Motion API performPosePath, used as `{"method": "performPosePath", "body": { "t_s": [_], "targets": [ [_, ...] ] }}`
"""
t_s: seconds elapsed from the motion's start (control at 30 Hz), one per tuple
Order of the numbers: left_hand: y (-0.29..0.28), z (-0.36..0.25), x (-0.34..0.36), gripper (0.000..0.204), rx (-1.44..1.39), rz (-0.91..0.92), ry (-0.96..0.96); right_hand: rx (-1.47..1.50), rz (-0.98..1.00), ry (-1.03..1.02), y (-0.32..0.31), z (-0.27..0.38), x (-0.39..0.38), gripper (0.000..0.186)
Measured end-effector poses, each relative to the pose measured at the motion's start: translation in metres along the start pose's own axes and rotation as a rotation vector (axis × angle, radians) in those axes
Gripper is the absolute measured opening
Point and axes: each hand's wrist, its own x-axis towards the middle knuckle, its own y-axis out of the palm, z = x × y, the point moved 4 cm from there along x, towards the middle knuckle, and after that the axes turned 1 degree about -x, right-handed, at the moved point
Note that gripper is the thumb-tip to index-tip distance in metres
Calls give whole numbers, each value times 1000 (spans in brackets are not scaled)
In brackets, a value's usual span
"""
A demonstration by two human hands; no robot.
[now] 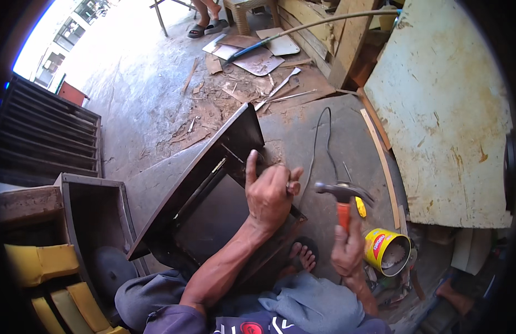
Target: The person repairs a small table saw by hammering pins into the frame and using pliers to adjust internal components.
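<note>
My right hand (348, 250) is wrapped round the orange handle of a claw hammer (342, 193), its head raised to the right of my left hand. Over the dark wooden frame (199, 167) my left hand (270, 195) is closed, with its index finger stretched out along the wood. A small dark piece shows between its fingers, too little of it to name. The frame is tilted across my lap and holds a flat dark panel (216, 214). My left hand hides part of the frame's right side.
A yellow tin (372, 245) lies tipped at my right, near a thin cable (315, 150). A large stained board (441, 122) leans on the right. Wood scraps and boards (258, 58) litter the floor ahead. Dark cabinet frames (96, 189) stand left. A person's feet (205, 28) show far off.
</note>
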Motion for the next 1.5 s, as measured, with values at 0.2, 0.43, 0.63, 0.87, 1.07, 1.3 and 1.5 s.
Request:
{"method": "performPosePath", "body": {
  "t_s": [0.2, 0.43, 0.63, 0.87, 1.07, 1.3, 1.5],
  "targets": [
    [2, -11, -15, 17, -63, 23, 47, 646, -440, 669, -20, 7, -6, 39],
    [2, -5, -3, 15, -110, 21, 48, 671, -237, 888, -10, -4, -24, 39],
    [2, 0, -5, 14, -114, 28, 28, 685, -191, 871, -4, -8, -22, 36],
    [3, 0, -6, 12, -153, 27, 7, 690, -180, 855, -6, -7, -13, 39],
    [2, -1, -3, 11, -90, 31, -36, 656, -112, 760, -2, -3, -5, 37],
    [3, 1, 0, 10, -84, 21, -33, 687, -66, 674, -1, 5, 6, 39],
    [4, 1, 0, 7, -53, 53, -34, 372, -33, 318, 22, 0, 6, 38]
  ]
}}
